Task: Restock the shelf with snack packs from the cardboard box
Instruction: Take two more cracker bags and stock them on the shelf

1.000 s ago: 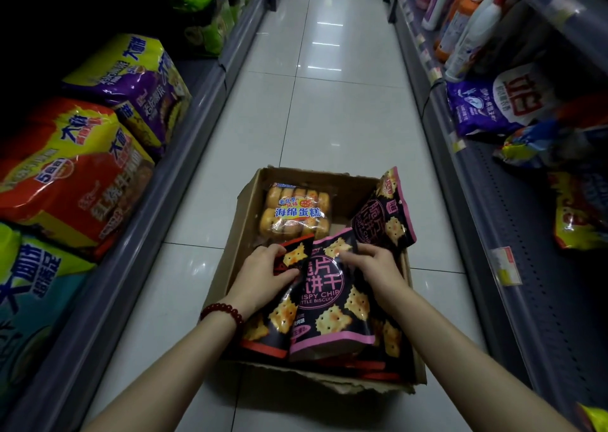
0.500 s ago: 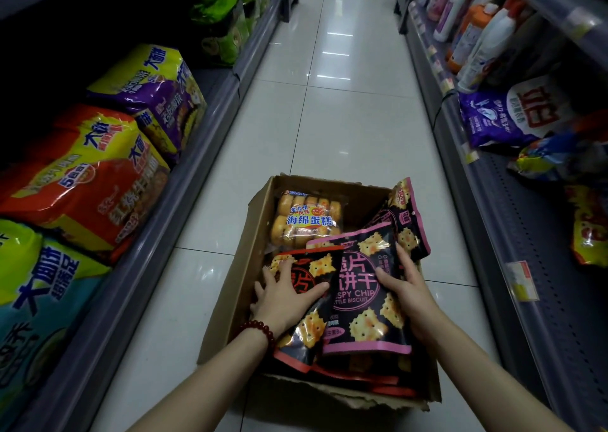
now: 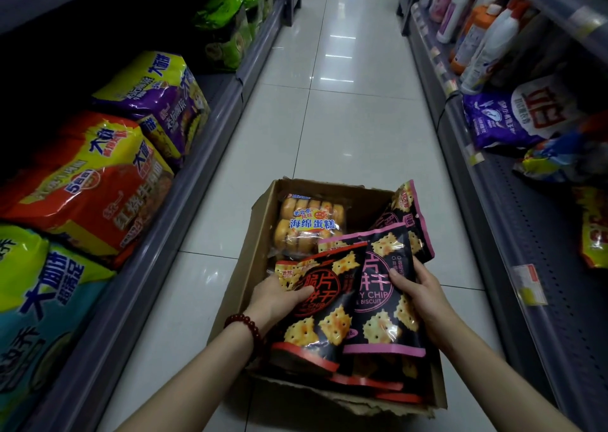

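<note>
A cardboard box [image 3: 250, 244] sits on the aisle floor with several black biscuit packs in it. My left hand [image 3: 274, 300] grips a black pack with red trim [image 3: 324, 320] by its left edge. My right hand [image 3: 416, 292] grips a black pack with pink trim [image 3: 383, 313] by its right side. Both packs are lifted and overlap above the box. Another pink-trimmed pack [image 3: 409, 224] leans on the box's right wall. A clear pack of sponge cakes [image 3: 309, 224] lies at the box's far end.
The left shelf [image 3: 184, 185] carries large noodle multipacks in red [image 3: 88, 185], purple [image 3: 158, 99] and teal [image 3: 39, 303]. The right shelf [image 3: 513, 234] has detergent bags [image 3: 519, 116] and bottles [image 3: 483, 43]. Glossy tiled floor [image 3: 335, 129] runs ahead between them.
Both hands have raised the two packs out of the box and drawn them closer to me. The red-trimmed pack has come up from behind and now overlaps the pink one.
</note>
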`<state>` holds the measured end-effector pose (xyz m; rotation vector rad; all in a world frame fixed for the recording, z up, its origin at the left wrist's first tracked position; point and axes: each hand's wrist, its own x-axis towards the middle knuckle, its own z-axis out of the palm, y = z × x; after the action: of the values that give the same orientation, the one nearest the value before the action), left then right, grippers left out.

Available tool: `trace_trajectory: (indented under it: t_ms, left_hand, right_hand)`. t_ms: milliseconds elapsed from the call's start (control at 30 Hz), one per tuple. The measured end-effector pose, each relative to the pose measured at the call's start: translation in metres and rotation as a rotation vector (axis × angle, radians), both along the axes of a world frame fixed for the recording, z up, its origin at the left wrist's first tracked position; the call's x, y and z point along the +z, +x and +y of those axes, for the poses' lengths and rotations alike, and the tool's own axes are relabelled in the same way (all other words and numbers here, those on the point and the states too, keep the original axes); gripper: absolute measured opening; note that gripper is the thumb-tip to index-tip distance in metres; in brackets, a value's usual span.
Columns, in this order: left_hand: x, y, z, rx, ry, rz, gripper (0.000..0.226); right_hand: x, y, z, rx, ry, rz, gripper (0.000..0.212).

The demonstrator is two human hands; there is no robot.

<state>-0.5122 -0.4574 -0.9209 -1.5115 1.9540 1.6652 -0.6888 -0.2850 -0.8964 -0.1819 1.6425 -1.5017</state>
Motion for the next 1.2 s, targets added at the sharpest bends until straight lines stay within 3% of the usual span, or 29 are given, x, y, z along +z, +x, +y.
trace_trajectory:
  t_ms: [133,267,500,733,833,1000,1200]
  left_hand:
    - [-0.003,0.008,-0.001,-0.042,0.224,-0.073,0.084]
    - [-0.008,0.006,0.001,0.029,0.231,-0.027,0.078]
    - [0.0,0.002,-0.002,0.163,0.134,0.153,0.097]
    - [0.018,-0.003,-0.015,0.204,-0.074,0.182,0.083]
    - [0.032,-0.007,-0.022,0.287,-0.147,0.232,0.08]
    - [0.083,-0.008,-0.035,0.466,-0.141,0.275,0.069]
    - [0.202,0.0,-0.053,0.595,-0.192,0.265,0.07]
  right_hand:
    - [0.001,0.001,0.002,-0.001,0.019,-0.027,0.018]
    - [0.003,0.001,0.002,-0.002,0.017,-0.01,0.019]
    - [0.004,-0.002,0.003,-0.034,0.003,0.011,0.021]
    - [0.012,-0.007,-0.009,-0.045,-0.057,0.053,0.029]
    - [0.027,-0.013,-0.016,-0.051,-0.084,0.083,0.022]
    - [0.082,-0.023,-0.025,-0.076,-0.071,0.052,0.017]
    - [0.196,-0.026,-0.038,-0.06,-0.056,0.028,0.019]
